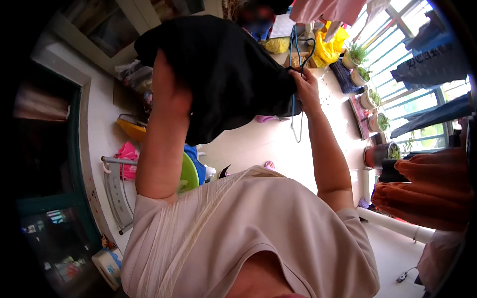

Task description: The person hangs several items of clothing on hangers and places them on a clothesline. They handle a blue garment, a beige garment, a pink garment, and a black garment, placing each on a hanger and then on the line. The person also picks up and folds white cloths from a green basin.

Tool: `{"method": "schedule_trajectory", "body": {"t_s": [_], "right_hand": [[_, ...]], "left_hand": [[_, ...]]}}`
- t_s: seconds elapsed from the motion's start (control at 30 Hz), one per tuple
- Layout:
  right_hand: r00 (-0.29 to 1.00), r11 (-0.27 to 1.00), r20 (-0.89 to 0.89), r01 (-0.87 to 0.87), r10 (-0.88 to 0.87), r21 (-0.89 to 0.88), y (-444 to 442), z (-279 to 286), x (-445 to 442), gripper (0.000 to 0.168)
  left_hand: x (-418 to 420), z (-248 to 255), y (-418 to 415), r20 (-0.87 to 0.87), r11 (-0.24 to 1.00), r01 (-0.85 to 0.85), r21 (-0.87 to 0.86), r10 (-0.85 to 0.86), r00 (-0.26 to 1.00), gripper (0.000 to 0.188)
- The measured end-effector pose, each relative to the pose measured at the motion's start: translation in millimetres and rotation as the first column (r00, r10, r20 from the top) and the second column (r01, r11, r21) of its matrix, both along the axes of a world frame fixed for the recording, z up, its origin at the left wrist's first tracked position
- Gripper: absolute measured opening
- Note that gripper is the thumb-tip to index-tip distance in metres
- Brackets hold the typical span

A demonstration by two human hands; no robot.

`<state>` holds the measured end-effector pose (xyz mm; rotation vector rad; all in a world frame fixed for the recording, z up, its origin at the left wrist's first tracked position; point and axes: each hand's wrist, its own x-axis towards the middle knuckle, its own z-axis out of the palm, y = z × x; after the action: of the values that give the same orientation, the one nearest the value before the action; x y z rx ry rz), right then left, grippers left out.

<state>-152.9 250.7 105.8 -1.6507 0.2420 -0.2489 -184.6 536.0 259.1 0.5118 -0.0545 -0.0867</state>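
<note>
A black cloth garment (231, 74) hangs spread out in front of me at arm's length. My right hand (306, 83) pinches its edge together with several hangers. One blue hanger (294, 41) rises above the fingers, and the lower part of a hanger (299, 130) dangles below the cloth's edge. The left forearm reaches up behind the black fabric, which covers my left hand, so its grip is hidden.
Potted plants (369, 98) line the barred window at the right. Clothes, among them an orange garment (425, 190), hang on that side. A green basin (189, 173) and a folded metal-framed item (118, 193) are at the left, near a glazed door.
</note>
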Motion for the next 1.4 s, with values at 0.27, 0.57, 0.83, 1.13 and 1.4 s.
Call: {"method": "schedule_trajectory", "body": {"t_s": [0.27, 0.57, 0.83, 1.13, 1.4], "right_hand": [[0.948, 0.994, 0.3, 0.096, -0.11, 0.061, -37.4, 62.7, -47.7, 0.021], [0.941, 0.965, 0.337, 0.109, -0.023, -0.238, -42.4, 42.0, -29.0, 0.036], [0.908, 0.981, 0.419, -0.081, -0.001, 0.178, -133.7, 146.9, -4.3, 0.034], [0.907, 0.956, 0.315, -0.293, 0.281, -0.009, -110.3, 205.8, 25.5, 0.029], [0.941, 0.928, 0.286, -0.259, 0.18, 0.267, -86.8, 218.1, 25.2, 0.027]], "left_hand": [[26.3, 22.8, -134.9, -0.087, 0.997, -0.011, 0.08, 0.018, 0.996, 0.038], [46.3, -22.3, -212.6, 0.083, 0.975, 0.197, -0.098, -0.189, 0.978, 0.021], [84.7, -67.3, -87.1, -0.271, 0.395, 0.192, 0.898, 0.154, 0.95, 0.026], [98.1, -80.1, -27.6, 0.273, -0.154, -0.377, 0.913, -0.456, 0.847, 0.044], [84.6, -120.8, -151.9, 0.356, 0.23, -0.273, 0.934, -0.562, 0.746, 0.035]]}}
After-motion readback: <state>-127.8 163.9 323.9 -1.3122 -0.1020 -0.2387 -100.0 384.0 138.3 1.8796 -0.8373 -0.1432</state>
